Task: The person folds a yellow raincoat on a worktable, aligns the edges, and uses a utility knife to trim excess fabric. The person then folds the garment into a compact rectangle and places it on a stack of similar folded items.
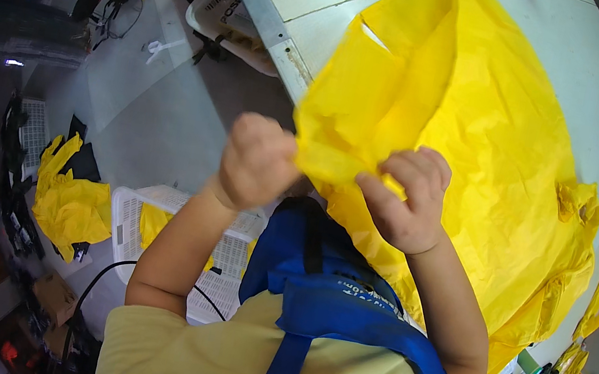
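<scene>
A large sheet of thin yellow fabric (493, 179), apparently a garment, spreads over the white table and hangs past its near edge. My left hand (259, 162), blurred, is closed on the corner of a narrow folded strip of it. The strip runs across to my right hand (409, 197), whose thumb and fingers pinch its other end. Between the hands the strip is held up off the table, near the corner. A short white slit shows in the upper left part of the fabric. Bunched folds lie at its right side.
The white table (328, 24) has a metal-trimmed left edge. A white plastic basket (120, 215) with yellow fabric stands at lower left, beside a yellow heap (70, 207) on the floor. Another white bin (227, 18) sits by the table. A black cable (92, 286) curves near my left arm. People work at far right.
</scene>
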The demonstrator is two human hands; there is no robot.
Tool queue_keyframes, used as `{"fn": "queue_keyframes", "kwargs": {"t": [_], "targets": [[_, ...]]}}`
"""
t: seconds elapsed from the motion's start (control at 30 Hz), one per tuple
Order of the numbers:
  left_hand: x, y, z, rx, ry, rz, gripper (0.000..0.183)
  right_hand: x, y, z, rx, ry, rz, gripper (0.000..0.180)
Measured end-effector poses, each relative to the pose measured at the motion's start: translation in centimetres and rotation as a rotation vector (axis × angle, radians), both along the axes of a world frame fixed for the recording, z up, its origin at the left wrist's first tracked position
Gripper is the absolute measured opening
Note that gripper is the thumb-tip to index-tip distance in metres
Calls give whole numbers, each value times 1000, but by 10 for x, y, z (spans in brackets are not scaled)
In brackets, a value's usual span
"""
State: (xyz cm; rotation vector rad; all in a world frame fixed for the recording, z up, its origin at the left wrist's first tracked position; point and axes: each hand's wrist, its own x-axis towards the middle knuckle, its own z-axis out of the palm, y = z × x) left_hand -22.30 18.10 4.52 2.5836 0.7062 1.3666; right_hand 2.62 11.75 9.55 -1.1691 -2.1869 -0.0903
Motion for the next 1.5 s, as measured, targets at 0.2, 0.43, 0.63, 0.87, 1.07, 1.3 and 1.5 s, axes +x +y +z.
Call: {"fn": "queue_keyframes", "kwargs": {"t": [0.2, 0.43, 0.63, 0.87, 1.07, 1.3, 1.5], "targets": [[-106, 88, -122, -1178, 357, 507, 35, 93, -84, -68, -406, 31, -733, 65], [87, 49, -65, -483, 788, 97, 65, 220, -279, -126, -774, -269, -1796, 65], [143, 150, -103, -228, 1175, 227, 72, 270, -374, -154, -1198, 140, -2254, 69], [195, 160, -117, -159, 757, 18, 68, 233, -390, -117, -569, 532, -1555, 77], [250, -51, -54, -151, 1239, -858, 65, 160, -483, -37, -590, -232, -2290, 78], [234, -13, -58, -96, 1266, -808, 62, 73, -580, -91, -152, 1867, -1717, 52], [220, -12, -61, -52, 1235, -781, 62, 91, -591, -58, -871, 1374, -2129, 32]]}}
